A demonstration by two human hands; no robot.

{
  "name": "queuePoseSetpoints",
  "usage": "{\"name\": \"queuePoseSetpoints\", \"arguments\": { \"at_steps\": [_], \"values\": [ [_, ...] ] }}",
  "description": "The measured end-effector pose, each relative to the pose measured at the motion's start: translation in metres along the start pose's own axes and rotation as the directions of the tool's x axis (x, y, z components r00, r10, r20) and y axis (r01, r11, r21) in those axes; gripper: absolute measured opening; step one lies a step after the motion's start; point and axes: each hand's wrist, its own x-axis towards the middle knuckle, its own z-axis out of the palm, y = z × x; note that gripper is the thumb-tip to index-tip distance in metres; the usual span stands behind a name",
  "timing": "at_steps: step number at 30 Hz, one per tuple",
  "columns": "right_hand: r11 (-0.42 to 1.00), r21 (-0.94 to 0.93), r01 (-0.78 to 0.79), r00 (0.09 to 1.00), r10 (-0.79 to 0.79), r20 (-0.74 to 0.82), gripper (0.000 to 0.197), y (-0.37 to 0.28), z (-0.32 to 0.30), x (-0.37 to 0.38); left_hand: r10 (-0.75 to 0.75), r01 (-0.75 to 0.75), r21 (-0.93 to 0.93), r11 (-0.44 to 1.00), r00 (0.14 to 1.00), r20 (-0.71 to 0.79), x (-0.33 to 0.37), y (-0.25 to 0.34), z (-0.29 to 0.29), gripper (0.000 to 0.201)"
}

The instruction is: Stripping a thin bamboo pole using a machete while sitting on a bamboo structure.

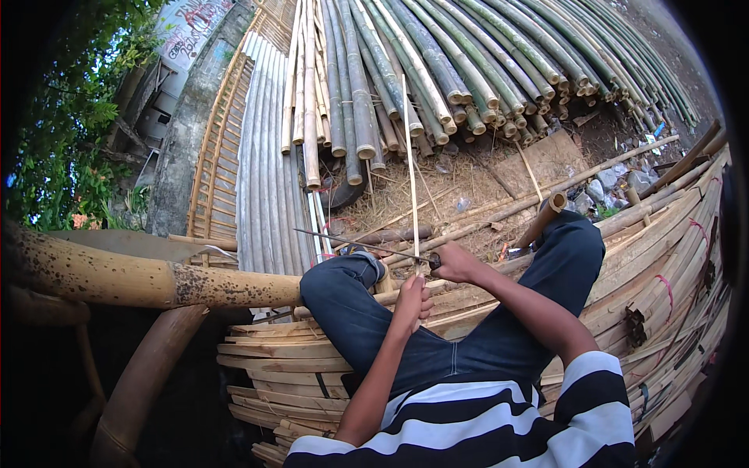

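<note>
My left hand [410,304] is closed around the lower end of a long, thin, pale bamboo strip [411,168], which points up and away between my knees. My right hand [457,264] grips the dark handle of a long-bladed knife [355,243]. Its narrow dark blade reaches left past the strip, crossing it just above my left fingers. Whether the edge bites into the strip is too small to tell.
Split bamboo slats [289,363] lie stacked beneath and beside me. A thick bamboo pole [226,286] runs in from the left to my knee. Ahead lie many bamboo poles [468,86], corrugated sheeting [261,156], a bamboo ladder-like frame [218,152] and littered ground.
</note>
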Motion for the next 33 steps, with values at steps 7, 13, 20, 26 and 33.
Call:
{"name": "queuePoseSetpoints", "arguments": {
  "at_steps": [7, 13, 20, 26, 33],
  "values": [
    [0.938, 0.201, -0.284, 0.866, 0.340, -0.366, 0.027, 0.088, -0.053, 0.026, -0.075, 0.077, -0.032, 0.997, 0.995, 0.059, -0.083, -0.032, 0.024, 0.027],
    [0.865, 0.485, -0.124, 0.870, 0.331, -0.366, 0.026, 0.083, -0.037, 0.019, -0.148, 0.231, -0.298, 0.926, 0.950, 0.274, -0.065, -0.039, -0.002, 0.021],
    [0.948, 0.316, -0.040, 0.970, 0.113, -0.216, 0.027, 0.044, -0.019, 0.009, -0.025, 0.040, -0.119, 0.992, 0.992, 0.128, -0.023, -0.019, 0.001, 0.031],
    [0.971, 0.230, 0.060, 0.998, -0.052, -0.038, 0.027, 0.021, 0.008, -0.004, -0.142, 0.188, -0.233, 0.954, 0.969, 0.200, 0.003, 0.009, -0.010, 0.038],
    [0.974, 0.187, -0.124, 0.954, 0.169, -0.249, 0.027, 0.067, -0.007, 0.024, -0.160, 0.268, -0.306, 0.914, 0.928, 0.336, -0.055, -0.012, 0.005, 0.040]
  ]
}}
